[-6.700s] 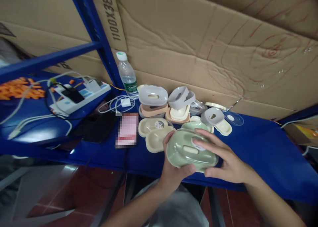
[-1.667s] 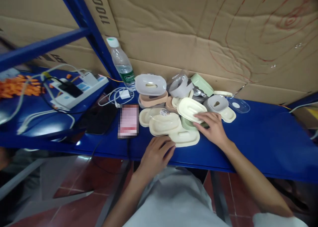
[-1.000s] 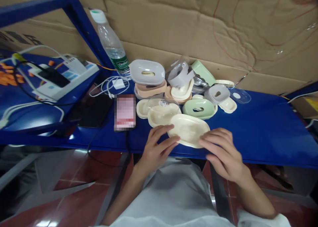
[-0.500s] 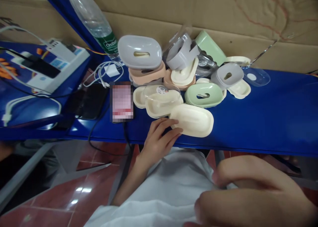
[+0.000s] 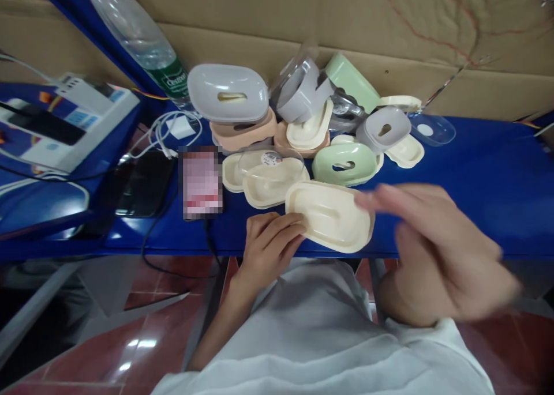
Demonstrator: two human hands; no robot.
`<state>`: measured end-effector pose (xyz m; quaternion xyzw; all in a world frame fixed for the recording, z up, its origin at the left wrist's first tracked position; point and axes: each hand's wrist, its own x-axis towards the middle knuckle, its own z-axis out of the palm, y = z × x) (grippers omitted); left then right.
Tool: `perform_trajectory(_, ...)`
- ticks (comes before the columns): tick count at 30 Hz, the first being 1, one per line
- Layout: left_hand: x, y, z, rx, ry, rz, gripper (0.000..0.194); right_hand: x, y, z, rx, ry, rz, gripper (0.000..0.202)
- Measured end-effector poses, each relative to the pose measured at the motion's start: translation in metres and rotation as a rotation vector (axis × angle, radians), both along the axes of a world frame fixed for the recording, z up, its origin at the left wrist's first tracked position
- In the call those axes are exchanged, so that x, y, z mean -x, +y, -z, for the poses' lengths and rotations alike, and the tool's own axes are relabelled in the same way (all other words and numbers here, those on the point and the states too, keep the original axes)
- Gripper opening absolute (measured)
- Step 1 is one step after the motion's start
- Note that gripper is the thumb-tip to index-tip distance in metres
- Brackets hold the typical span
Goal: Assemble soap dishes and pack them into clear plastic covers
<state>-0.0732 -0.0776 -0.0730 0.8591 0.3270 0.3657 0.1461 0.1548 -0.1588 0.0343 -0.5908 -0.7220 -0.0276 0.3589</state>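
Observation:
A cream oval tray point(image 5: 329, 216) lies tilted near the front edge of the blue table. My left hand point(image 5: 270, 242) grips its left end between fingers and thumb. My right hand point(image 5: 437, 251), blurred by motion, reaches over the tray's right end with the index finger stretched out; whether it touches the tray is unclear. Just behind are a green oval box with a slot point(image 5: 345, 164) and another cream tray point(image 5: 270, 187) under a clear lid. A grey slotted cover point(image 5: 228, 92) rests on a peach box point(image 5: 244, 131).
Grey, green and clear plastic parts are heaped at the back, beside a grey slotted box point(image 5: 385, 128). To the left are a pixelated phone point(image 5: 201, 183), a white cable, a dark phone point(image 5: 145, 181), a power strip point(image 5: 82, 121) and a water bottle point(image 5: 142, 46).
My right hand has moved up from the lower right to the tray's right end. The tray now sits more tilted in my left hand, and the camera view has shifted slightly.

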Motion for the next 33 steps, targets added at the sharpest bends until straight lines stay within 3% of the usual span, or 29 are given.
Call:
perform_trajectory(4, -0.005, 0.003, -0.006, -0.184, -0.059, -0.017, 0.019, -0.042, 0.059, 0.026, 0.040, -0.187, -0.011, 0.050)
perform_trajectory(10, -0.010, 0.005, -0.013, -0.141, -0.003, 0.019, 0.015, -0.065, 0.071, 0.069, 0.086, -0.255, 0.004, 0.043)
perform_trajectory(20, -0.007, 0.006, -0.008, -0.096, -0.081, 0.140, 0.023, -0.063, 0.076, 0.075, 0.043, -0.194, -0.011, 0.026)
perform_trajectory(24, -0.009, 0.000, -0.017, -0.062, -0.083, 0.197, 0.021, -0.060, 0.061, 0.065, -0.059, -0.194, 0.028, 0.029)
perform_trajectory(28, -0.015, -0.013, -0.026, -0.021, 0.002, 0.325, 0.013, -0.062, 0.018, 0.059, -0.161, -0.127, 0.009, 0.045)
perform_trajectory(33, -0.022, -0.021, -0.021, 0.014, 0.087, 0.417, 0.009, -0.059, -0.043, 0.072, -0.041, -0.081, -0.076, 0.047)
